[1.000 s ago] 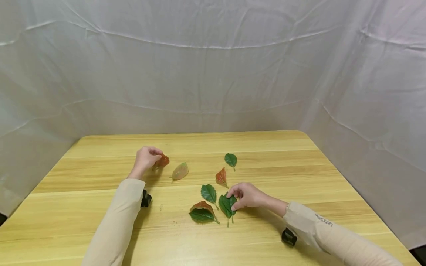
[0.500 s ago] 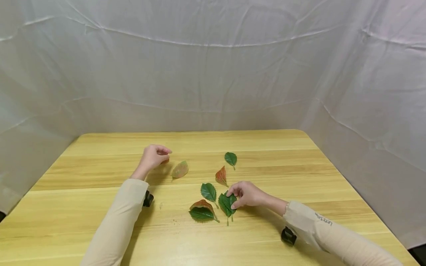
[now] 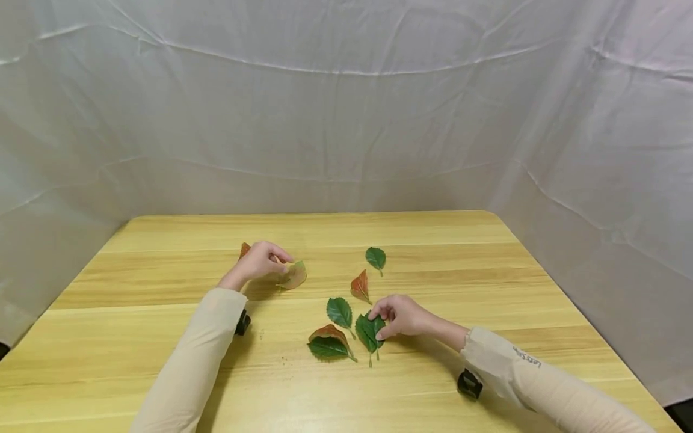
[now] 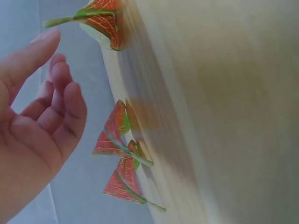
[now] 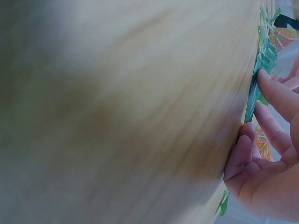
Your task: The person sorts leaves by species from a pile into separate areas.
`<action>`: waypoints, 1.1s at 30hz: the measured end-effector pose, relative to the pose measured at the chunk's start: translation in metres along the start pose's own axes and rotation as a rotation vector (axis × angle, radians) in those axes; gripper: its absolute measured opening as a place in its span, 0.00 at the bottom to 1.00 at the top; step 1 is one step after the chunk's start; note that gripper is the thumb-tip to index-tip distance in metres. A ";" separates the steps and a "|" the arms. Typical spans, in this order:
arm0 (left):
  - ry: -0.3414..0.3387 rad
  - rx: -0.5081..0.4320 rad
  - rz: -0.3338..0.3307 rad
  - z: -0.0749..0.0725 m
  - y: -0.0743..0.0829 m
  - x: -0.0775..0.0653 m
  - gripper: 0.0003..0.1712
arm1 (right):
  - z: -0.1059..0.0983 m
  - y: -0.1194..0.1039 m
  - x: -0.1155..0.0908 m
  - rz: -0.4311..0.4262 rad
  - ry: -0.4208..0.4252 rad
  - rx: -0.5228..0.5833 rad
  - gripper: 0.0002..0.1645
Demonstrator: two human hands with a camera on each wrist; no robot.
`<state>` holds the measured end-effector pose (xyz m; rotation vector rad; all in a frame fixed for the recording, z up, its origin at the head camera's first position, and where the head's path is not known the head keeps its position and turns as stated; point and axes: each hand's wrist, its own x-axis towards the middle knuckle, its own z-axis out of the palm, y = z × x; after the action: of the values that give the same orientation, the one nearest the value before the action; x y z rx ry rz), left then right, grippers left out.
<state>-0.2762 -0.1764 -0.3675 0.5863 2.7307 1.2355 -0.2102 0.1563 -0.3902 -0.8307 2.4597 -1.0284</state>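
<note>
On the wooden table [image 3: 303,397], the left hand [image 3: 260,261] hangs loose beside a pale leaf [image 3: 295,276]; the right [image 3: 405,316] seemingly pinches green leaves [image 3: 366,334].

A pale yellowish-pink, green-tipped oval leaf [image 3: 295,276] lies on the wooden tabletop [image 3: 281,391], tip pointing away and to the right, stem to the near left; the fingertips of the left hand [image 3: 265,260] are at its left edge, contact not determinable. Two dark green, glossy, tooth-edged leaves [image 3: 366,332] lie overlapped, tips away, both stems pointing near; thumb and index finger of the right hand [image 3: 403,316] touch them, partly covering the right-hand leaf.
</note>
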 end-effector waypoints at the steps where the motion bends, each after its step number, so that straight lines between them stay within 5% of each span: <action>1: -0.022 0.003 0.007 0.000 0.001 0.001 0.11 | 0.000 0.000 0.000 0.000 0.001 0.000 0.17; 9: -0.259 0.056 0.118 0.002 -0.001 0.007 0.15 | 0.000 0.000 0.000 -0.012 0.002 0.001 0.17; 15: -0.375 0.064 0.101 0.004 0.000 0.010 0.20 | 0.000 0.001 -0.001 -0.019 -0.003 0.002 0.17; 23: -0.429 0.029 0.007 0.005 0.000 0.014 0.20 | -0.002 -0.001 0.000 -0.018 -0.020 0.016 0.16; 33: -0.450 0.047 -0.032 0.004 0.000 0.016 0.22 | -0.007 -0.003 0.001 -0.040 -0.004 0.045 0.14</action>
<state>-0.2899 -0.1674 -0.3695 0.7214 2.3843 0.9006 -0.2133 0.1579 -0.3835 -0.8700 2.4163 -1.0909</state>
